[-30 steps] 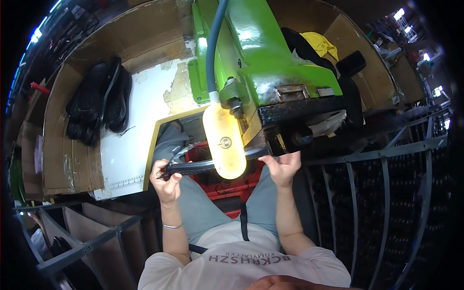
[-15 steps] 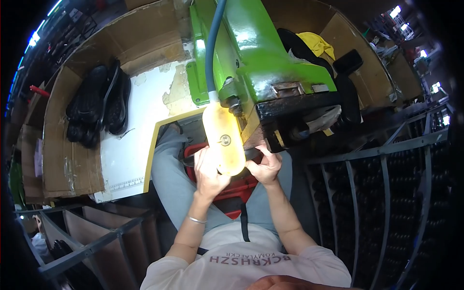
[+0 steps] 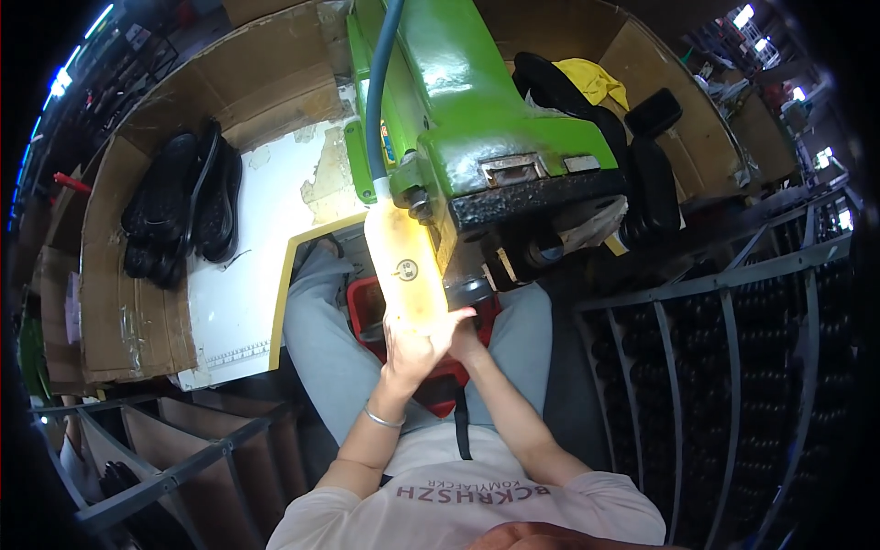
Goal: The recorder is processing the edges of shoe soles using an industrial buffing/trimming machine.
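My left hand (image 3: 412,353) is at the lower end of a bright yellow lamp (image 3: 407,268), its thumb stretched out to the right. The lamp hides its other fingers. My right hand (image 3: 466,342) is close against it on the right, its fingers covered by the left hand and the lamp. Whatever lies between the hands is out of sight. A dark, rounded piece (image 3: 473,292) shows just right of the lamp; I cannot tell whether a hand touches it. Above rises a green machine (image 3: 513,151) with a black-edged head.
Black shoe soles (image 3: 165,188) lie in the cardboard-walled area on the left, beside a white tabletop (image 3: 234,316) with a yellow edge. More black soles and a yellow cloth (image 3: 594,81) are at the right. Metal racks (image 3: 720,394) flank me; a red stool (image 3: 442,390) is below.
My hands came together under the lamp's lower end, the right moving left and down. The black sole between them no longer shows clearly. The lamp and machine appear slightly farther left.
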Motion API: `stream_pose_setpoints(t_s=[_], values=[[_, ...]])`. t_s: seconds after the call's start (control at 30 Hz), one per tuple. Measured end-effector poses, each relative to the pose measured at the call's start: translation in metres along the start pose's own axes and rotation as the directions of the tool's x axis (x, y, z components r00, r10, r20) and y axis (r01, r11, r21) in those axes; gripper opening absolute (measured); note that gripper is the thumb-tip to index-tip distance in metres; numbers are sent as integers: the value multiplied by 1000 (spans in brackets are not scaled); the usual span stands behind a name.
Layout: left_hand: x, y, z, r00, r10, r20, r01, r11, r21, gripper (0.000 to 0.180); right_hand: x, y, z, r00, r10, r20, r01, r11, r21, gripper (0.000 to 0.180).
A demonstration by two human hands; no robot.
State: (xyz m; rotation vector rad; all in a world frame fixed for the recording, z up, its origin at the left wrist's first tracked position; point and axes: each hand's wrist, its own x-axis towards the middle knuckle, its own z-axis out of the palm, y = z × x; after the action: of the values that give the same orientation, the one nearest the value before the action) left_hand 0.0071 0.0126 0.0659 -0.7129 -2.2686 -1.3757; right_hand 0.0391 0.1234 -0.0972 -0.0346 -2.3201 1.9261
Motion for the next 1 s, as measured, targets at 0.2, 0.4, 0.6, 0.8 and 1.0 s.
stream_pose_setpoints(t_s=[0.2, 0.4, 0.6, 0.8, 1.0], values=[[-8, -7, -1, 996, -60, -63, 56, 996, -67, 40, -11, 5, 21, 997, 65, 32, -72, 930, 361, 30], [-26, -17, 17, 975, -223, -11, 209, 932, -297, 36, -33, 33, -12, 930, 336, 147, -272, 363, 891, 23], [-38, -32, 40, 924, -373, 87, 360, 767, -531, 38, -21, -15, -112, 876, 213, -432, 27, 874, 484, 23], [-33, -36, 26, 924, -367, 109, 350, 694, -630, 44, -2, -106, -165, 807, -179, -563, 99, 981, -170, 31], [-32, -39, -17, 878, -468, 103, 403, 604, -688, 47, 20, -182, -144, 838, -399, -372, 192, 854, -484, 33]])
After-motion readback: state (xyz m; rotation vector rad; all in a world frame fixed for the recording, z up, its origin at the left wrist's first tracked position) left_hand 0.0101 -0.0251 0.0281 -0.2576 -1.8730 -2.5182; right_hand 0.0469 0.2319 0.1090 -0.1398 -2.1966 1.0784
